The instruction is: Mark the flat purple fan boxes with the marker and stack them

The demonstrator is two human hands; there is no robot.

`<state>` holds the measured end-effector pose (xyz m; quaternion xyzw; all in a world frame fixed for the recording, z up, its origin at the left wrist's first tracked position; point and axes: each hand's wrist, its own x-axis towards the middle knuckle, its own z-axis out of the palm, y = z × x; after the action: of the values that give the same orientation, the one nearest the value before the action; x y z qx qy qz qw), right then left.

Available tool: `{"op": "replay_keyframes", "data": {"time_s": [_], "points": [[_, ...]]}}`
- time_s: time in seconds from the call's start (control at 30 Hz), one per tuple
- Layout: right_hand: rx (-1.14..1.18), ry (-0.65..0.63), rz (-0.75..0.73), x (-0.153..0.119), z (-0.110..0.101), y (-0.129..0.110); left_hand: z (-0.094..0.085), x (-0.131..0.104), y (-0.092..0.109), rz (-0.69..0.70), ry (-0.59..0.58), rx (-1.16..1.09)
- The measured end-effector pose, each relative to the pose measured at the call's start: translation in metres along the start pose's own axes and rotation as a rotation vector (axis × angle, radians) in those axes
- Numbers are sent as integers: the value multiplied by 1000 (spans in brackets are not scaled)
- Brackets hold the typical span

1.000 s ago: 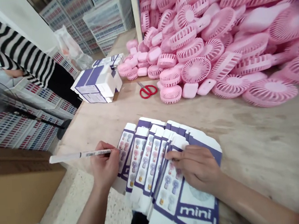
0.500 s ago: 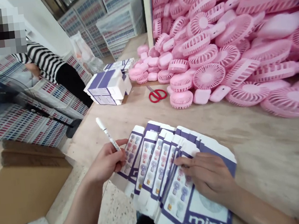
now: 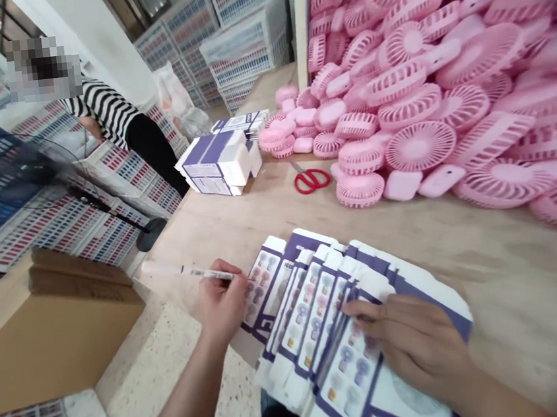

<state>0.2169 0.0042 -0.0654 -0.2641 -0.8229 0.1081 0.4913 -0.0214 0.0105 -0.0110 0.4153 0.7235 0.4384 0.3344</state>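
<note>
My left hand (image 3: 225, 298) is closed around a white marker pen (image 3: 208, 272), whose far end points left over the table edge. That hand is at the leftmost of several overlapping flattened fan boxes (image 3: 313, 301), white and purple with small fan pictures. My right hand (image 3: 411, 334) lies over the front flat box (image 3: 353, 373), which has "mini" lettering partly out of frame. Its fingers are stretched across the printed panel, with the index fingertip at the overlapping edges. The thumb is hidden.
Pink handheld fans (image 3: 421, 144) are heaped at the back right. Red-handled scissors (image 3: 312, 180) and a folded-up box (image 3: 218, 162) lie on the wooden table (image 3: 176, 236). A cardboard carton (image 3: 72, 329), a floor fan (image 3: 110, 213) and a person in a striped shirt (image 3: 112, 113) are on the left.
My left hand has turned the marker from steep to nearly level and drawn it closer to the leftmost flat box. My right hand stays on the boxes. The view has shifted left.
</note>
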Motion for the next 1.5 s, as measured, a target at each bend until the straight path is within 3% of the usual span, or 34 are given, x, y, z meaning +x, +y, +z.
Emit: {"op": "replay_keyframes", "data": {"time_s": [0.17, 0.47, 0.6, 0.67, 0.83, 0.9, 1.03, 1.13, 1.2, 1.3, 1.37, 1.5], "points": [[17, 18, 26, 0, 2, -1, -1, 2, -12, 129, 32, 180], [28, 41, 35, 0, 2, -2, 4, -3, -5, 192, 51, 344], [27, 35, 41, 0, 2, -2, 0, -1, 2, 90, 62, 218], [34, 33, 46, 1, 2, -2, -5, 4, 8, -39, -32, 72], [17, 49, 33, 0, 3, -2, -21, 15, 26, -311, -602, -88], [17, 49, 33, 0, 4, -2, -25, 14, 33, -316, -649, -97], [26, 25, 28, -2, 3, -1, -24, 1, 39, -340, -606, -217], [5, 0, 15, -3, 2, 0, -13, -7, 32, -422, -741, -243], [-10, -10, 16, -4, 2, 0, -5, -9, 24, -357, -667, -232], [12, 7, 22, -4, 3, 0, 4, -8, 12, -114, -188, -101], [29, 20, 21, -4, 3, 0, 7, -7, 7, 16, 33, 39], [25, 25, 26, -1, 3, -1, 6, -6, 0, 102, 92, 192]]}}
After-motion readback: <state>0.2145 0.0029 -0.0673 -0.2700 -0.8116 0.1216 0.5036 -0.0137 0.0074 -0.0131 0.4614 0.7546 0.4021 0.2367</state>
